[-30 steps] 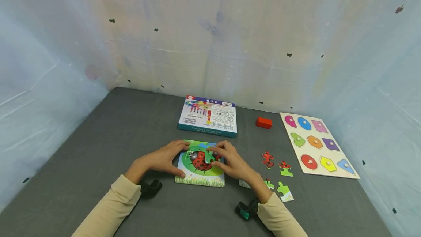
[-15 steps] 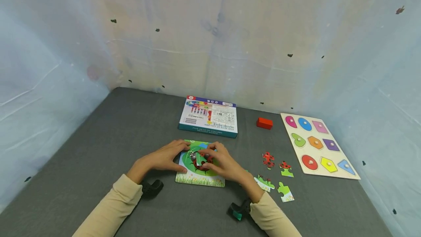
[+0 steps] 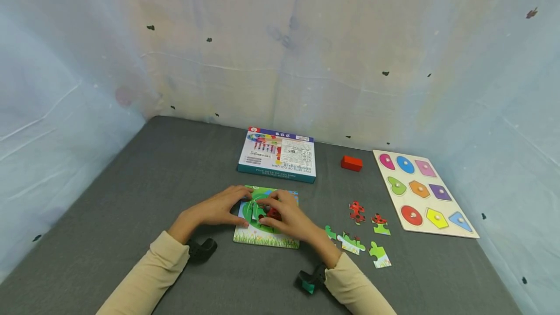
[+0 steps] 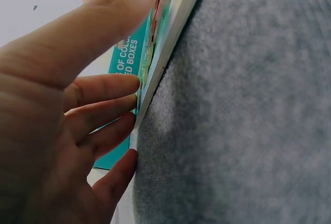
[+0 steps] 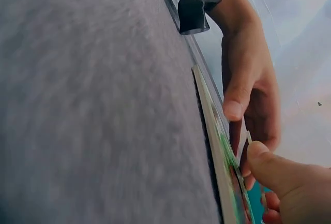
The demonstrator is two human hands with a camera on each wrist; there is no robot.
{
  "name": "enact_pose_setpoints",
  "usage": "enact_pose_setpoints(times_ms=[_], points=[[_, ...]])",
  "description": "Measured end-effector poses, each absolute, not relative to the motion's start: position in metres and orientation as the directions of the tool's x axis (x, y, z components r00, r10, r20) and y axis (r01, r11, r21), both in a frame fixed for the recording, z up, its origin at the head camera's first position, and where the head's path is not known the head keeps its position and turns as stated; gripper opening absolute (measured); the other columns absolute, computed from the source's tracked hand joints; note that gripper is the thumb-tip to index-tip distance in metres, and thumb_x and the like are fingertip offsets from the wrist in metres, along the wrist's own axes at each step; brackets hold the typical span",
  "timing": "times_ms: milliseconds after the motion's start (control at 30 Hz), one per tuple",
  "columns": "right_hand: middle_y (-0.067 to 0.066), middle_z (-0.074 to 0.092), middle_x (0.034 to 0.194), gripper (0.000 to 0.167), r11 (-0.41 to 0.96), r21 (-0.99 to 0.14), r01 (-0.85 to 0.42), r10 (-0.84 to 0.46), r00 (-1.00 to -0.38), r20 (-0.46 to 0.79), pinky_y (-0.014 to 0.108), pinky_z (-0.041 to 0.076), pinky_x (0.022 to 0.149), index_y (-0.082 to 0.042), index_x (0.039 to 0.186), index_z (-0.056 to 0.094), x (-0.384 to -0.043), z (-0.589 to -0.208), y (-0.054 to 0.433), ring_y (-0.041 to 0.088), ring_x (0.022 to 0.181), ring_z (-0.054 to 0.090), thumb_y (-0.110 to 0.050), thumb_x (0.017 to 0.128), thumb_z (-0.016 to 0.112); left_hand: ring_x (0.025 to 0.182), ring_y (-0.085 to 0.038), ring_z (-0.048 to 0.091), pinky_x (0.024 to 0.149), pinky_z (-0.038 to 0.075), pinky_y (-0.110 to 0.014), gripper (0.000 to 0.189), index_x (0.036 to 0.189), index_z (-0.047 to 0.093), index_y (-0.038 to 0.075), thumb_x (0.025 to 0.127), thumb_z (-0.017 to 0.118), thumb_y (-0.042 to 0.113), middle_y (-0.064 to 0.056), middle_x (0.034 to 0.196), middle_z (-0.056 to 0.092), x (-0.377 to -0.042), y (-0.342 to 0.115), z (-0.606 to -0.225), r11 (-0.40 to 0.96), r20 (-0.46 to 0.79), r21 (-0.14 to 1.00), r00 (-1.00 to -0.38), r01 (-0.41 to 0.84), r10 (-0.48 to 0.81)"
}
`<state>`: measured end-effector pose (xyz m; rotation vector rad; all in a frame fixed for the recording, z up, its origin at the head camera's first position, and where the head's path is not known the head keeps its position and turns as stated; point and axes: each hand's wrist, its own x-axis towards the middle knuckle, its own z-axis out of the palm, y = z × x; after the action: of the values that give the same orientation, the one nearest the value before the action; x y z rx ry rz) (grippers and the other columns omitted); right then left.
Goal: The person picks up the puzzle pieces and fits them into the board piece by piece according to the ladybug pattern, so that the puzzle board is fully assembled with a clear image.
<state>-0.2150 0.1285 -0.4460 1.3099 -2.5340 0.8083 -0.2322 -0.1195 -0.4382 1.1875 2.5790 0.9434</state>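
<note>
A ladybug jigsaw board with a green grassy border lies flat on the dark table. My left hand rests along the board's left side, thumb and fingers spread and fairly straight; in the left wrist view its fingertips touch the board's edge. My right hand comes in over the board from the right, pinching a jigsaw piece between thumb and fingers above the ladybug's left part. In the right wrist view the piece shows only as a thin edge at the thumb. My right hand hides the board's right half.
Several loose jigsaw pieces lie to the right of the board. Behind it sits a flat teal-and-white box, with a red block beside that. A wooden shape-peg board occupies the far right.
My right hand has moved leftward across the board with the jigsaw piece, uncovering loose pieces near its wrist. The left hand has hardly moved.
</note>
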Motion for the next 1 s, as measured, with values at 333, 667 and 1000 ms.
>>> enact_pose_setpoints(times_ms=[333,667,1000], points=[[0.003,0.053,0.107,0.043,0.515,-0.352,-0.781,-0.702,-0.621,0.35,0.029,0.034,0.076,-0.012,0.122,0.061,-0.216,-0.452,0.112,0.013,0.09,0.041,-0.034,0.085,0.068,0.126,-0.033,0.04,0.099,0.035,-0.051,0.053,0.117,0.055,0.007,0.078,0.075,0.038,-0.013,0.136,0.046,-0.231,-0.117,-0.435,0.502,0.117,0.608,-0.695,0.615,0.71],[0.003,0.05,0.111,0.044,0.542,-0.339,-0.769,-0.689,-0.637,0.345,0.034,0.035,0.082,-0.015,0.121,0.061,-0.217,-0.456,0.108,0.016,0.095,0.042,-0.036,0.084,0.069,0.122,-0.028,0.044,0.099,0.037,-0.049,0.063,0.127,0.052,0.002,0.076,0.079,0.027,-0.004,0.113,0.057,-0.232,-0.116,-0.435,0.528,0.126,0.602,-0.725,0.598,0.677],[0.005,0.05,0.117,0.056,0.53,-0.377,-0.759,-0.677,-0.647,0.351,0.037,0.038,0.087,-0.01,0.126,0.052,-0.218,-0.454,0.11,0.017,0.103,0.043,-0.037,0.082,0.071,0.125,-0.032,0.041,0.1,0.036,-0.05,0.03,0.089,0.056,0.011,0.075,0.079,0.024,-0.013,0.137,0.047,-0.232,-0.115,-0.435,0.521,0.144,0.608,-0.728,0.6,0.67]])
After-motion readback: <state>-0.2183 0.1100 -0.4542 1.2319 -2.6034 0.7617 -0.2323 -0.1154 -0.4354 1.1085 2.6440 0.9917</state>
